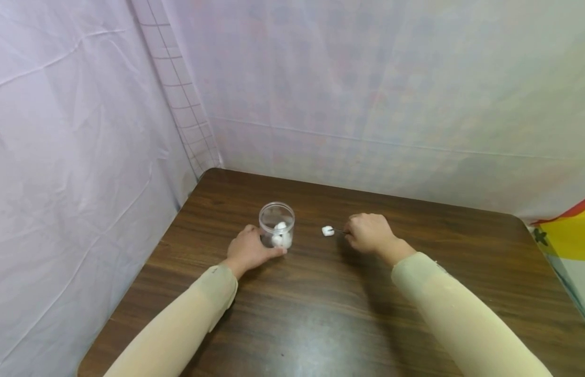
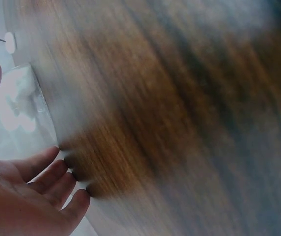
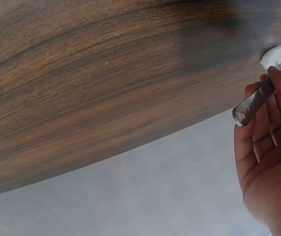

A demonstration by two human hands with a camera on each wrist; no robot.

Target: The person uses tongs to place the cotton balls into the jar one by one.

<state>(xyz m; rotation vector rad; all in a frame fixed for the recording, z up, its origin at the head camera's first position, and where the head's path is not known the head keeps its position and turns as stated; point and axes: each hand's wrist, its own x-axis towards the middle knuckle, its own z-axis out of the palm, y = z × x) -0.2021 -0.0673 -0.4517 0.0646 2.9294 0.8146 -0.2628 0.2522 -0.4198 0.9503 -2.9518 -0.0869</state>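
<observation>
A clear round jar [image 1: 269, 222] stands upright on the table with several white cotton balls [image 1: 281, 238] inside. My left hand [image 1: 250, 249] holds the jar low at its left side, thumb in front and fingers around the back. In the left wrist view those fingertips [image 2: 81, 196] reach down to the tabletop. My right hand [image 1: 367, 230] pinches metal tweezers [image 3: 253, 104], whose flat back end sticks out past the fingers. At the tweezers' thin tip is a single cotton ball [image 1: 327, 231], close over the table to the right of the jar.
The brown wood-grain table [image 1: 316, 309] has rounded corners. A white cloth [image 1: 367, 78] hangs behind it and another white sheet [image 1: 75, 183] at the left. A red, yellow and white cloth [image 1: 567, 235] shows beyond the right edge.
</observation>
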